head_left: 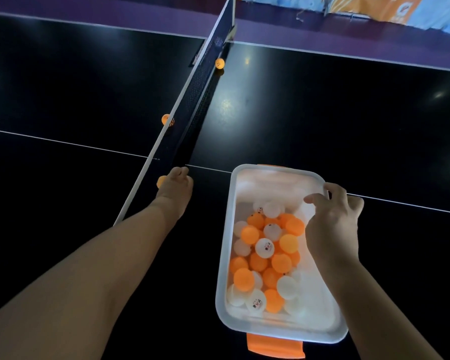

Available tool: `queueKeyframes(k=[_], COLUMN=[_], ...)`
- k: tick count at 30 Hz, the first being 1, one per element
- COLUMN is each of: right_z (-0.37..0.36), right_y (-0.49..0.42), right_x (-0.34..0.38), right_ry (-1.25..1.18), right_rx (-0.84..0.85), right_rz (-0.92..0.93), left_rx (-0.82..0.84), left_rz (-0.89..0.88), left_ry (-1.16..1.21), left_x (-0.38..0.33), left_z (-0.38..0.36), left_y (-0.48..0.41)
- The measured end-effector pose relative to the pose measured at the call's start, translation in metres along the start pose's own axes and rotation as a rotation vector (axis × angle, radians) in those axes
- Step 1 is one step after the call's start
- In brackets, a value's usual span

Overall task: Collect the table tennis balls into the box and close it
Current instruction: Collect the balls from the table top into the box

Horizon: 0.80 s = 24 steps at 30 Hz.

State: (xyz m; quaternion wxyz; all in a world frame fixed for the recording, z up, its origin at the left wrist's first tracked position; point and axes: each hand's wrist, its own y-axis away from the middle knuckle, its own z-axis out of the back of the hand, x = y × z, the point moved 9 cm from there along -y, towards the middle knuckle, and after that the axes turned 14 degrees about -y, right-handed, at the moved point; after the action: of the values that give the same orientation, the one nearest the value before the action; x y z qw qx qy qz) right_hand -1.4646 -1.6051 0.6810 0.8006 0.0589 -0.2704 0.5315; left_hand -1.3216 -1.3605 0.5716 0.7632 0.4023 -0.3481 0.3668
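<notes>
A clear plastic box (225,255) with orange latches stands open on the black table, holding several orange and white balls (265,255). My right hand (333,224) grips its right rim. My left hand (176,188) reaches to the net, fingers curled down, with an orange ball (161,181) showing at its left side. I cannot tell whether the fingers hold that ball. Two more orange balls lie by the net: one (166,119) on its left side, one (220,63) on its right side, farther away. No lid is in view.
The net (192,100) runs diagonally from my left forearm to the far table edge. A white centre line (63,142) crosses the dark table. Beyond the far edge are purple floor (322,35) and coloured barrier boards (374,9).
</notes>
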Motion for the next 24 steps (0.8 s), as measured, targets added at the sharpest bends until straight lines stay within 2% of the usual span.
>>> queueKeyframes(k=[5,8,10,13,15,17,20,22,24], right_z=[-0.001,0.002,0.002,0.002,0.003,0.003,0.005,0.007,0.011], right_y=[0.001,0.002,0.003,0.002,0.001,0.002,0.003,0.004,0.006], right_x=[0.000,0.000,-0.001,-0.003,-0.002,-0.002,-0.003,-0.001,0.002], right_ry=[0.006,-0.004,-0.006,0.003,0.013,0.014,0.008,0.015,0.004], right_rx=[0.025,0.032,0.043,0.042,0.037,0.031,0.025,0.028,0.037], right_rz=[-0.018,-0.014,-0.014,-0.011,0.001,0.007,-0.035,-0.029,-0.014], left_rx=[-0.099,-0.046,-0.015,-0.058,-0.137,-0.238,-0.378,-0.458,-0.523], left_rz=[0.002,-0.052,-0.025,0.012,0.039,0.146,0.515,0.750,0.800], left_ry=[0.069,-0.040,0.012,0.142,0.282,0.519,1.032,1.266,1.416], left_x=[-0.001,-0.006,-0.004,-0.003,0.001,0.017,0.063,0.086,0.094], left_z=[0.013,0.008,0.004,0.016,0.033,0.056,0.072,0.079,0.095], left_y=[0.007,0.017,0.017,0.018,0.018,0.023,0.048,0.076,0.099])
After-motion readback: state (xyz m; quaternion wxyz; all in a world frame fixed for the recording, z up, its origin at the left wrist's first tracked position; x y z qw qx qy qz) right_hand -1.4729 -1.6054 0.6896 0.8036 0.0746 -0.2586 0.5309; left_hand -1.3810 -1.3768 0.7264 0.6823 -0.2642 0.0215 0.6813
